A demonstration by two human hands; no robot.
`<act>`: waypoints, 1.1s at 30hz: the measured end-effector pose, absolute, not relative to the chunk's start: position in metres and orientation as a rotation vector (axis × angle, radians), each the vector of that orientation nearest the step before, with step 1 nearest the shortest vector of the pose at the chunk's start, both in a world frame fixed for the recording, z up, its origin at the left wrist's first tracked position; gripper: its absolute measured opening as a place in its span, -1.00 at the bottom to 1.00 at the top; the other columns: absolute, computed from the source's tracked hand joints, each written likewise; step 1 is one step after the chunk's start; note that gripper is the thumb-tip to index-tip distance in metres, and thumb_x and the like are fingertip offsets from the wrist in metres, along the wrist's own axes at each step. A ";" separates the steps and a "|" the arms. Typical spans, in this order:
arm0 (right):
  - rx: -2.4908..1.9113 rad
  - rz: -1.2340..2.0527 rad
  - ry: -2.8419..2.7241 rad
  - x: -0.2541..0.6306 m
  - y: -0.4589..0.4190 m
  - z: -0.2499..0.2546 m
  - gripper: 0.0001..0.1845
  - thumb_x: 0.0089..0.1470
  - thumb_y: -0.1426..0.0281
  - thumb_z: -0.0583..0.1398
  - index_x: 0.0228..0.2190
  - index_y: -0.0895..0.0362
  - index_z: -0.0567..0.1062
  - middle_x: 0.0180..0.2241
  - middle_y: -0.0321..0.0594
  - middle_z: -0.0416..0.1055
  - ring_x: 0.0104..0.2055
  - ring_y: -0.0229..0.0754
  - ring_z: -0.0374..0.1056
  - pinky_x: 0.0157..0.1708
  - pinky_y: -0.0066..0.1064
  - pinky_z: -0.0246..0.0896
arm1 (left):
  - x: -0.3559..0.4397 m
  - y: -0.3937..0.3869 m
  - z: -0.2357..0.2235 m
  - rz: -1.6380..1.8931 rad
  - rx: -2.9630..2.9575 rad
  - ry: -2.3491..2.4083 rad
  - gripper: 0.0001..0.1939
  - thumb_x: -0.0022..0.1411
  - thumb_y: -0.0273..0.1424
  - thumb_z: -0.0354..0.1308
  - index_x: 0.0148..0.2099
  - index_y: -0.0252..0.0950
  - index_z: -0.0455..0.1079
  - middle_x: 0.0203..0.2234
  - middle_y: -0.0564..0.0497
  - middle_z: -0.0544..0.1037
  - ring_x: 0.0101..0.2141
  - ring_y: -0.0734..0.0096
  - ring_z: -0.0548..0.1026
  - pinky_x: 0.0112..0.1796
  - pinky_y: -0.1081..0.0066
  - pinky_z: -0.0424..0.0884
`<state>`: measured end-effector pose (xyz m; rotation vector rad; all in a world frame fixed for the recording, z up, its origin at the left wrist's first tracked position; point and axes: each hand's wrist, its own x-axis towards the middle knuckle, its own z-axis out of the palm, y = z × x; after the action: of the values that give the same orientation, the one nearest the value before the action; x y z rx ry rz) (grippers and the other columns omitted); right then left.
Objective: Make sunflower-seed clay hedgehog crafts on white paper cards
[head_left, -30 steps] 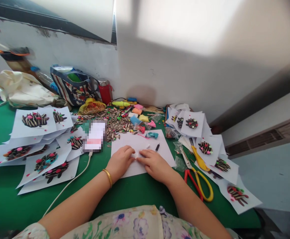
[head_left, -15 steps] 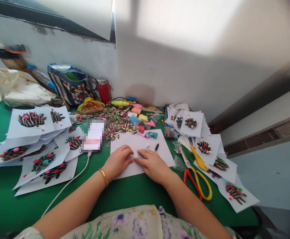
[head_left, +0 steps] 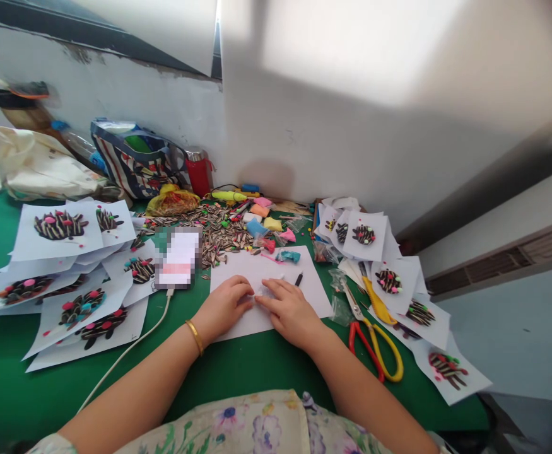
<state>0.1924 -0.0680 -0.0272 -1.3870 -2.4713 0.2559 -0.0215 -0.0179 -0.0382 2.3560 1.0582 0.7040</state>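
Both hands work close together over a white sheet of paper (head_left: 252, 325). My left hand (head_left: 226, 304), with a gold bangle at the wrist, has its fingers bent inward and thumb near the index finger; what they pinch, if anything, is hidden. Facing it, my right hand (head_left: 291, 310) lies low over the sheet, fingers stretched and slightly apart. A bit of clear plastic shows under its fingertips. Just beyond are a small white piece (head_left: 282, 276) and a black pen (head_left: 299, 279). A teal clay packet (head_left: 287, 256) rests on the sheet's far edge.
Sunflower seeds (head_left: 223, 230) and coloured clay packets (head_left: 272, 224) lie beyond the sheet. A phone (head_left: 177, 258) with a white cable is at left. Seed-picture cards (head_left: 58, 252) are stacked left, more cards (head_left: 439, 318) right. Scissors (head_left: 375, 340) and a yellow cutter (head_left: 377, 296) lie at right.
My right hand's fingers have shifted slightly upward over the sheet, near the small white piece. My left hand is almost unmoved.
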 end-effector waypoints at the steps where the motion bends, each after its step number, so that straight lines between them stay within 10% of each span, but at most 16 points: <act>1: -1.396 0.252 -2.466 0.192 -0.068 -0.028 -0.43 0.06 0.54 0.19 0.10 -0.06 0.41 0.27 -0.12 0.16 0.29 0.03 0.05 0.22 0.01 0.00 | -0.022 -0.018 -0.039 0.698 2.359 1.058 -0.85 0.18 -0.48 0.19 -0.17 -0.26 0.45 -0.17 -0.05 0.47 -0.14 0.30 0.47 -0.03 0.27 0.41; 33: -1.448 0.178 -2.327 0.195 -0.065 -0.030 -0.53 0.00 0.57 0.16 -0.07 -0.03 0.56 0.19 -0.18 0.30 0.26 0.01 0.09 0.20 -0.02 -0.01 | -0.021 -0.035 -0.041 0.631 2.638 1.031 -0.72 0.31 -0.42 0.05 0.03 -0.25 0.45 -0.03 -0.13 0.45 -0.03 0.18 0.41 0.04 0.15 0.39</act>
<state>0.1951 -0.0653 -0.0303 -1.4483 -2.3271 0.1783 -0.0209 -0.0354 -0.0406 2.6378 1.0311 0.6308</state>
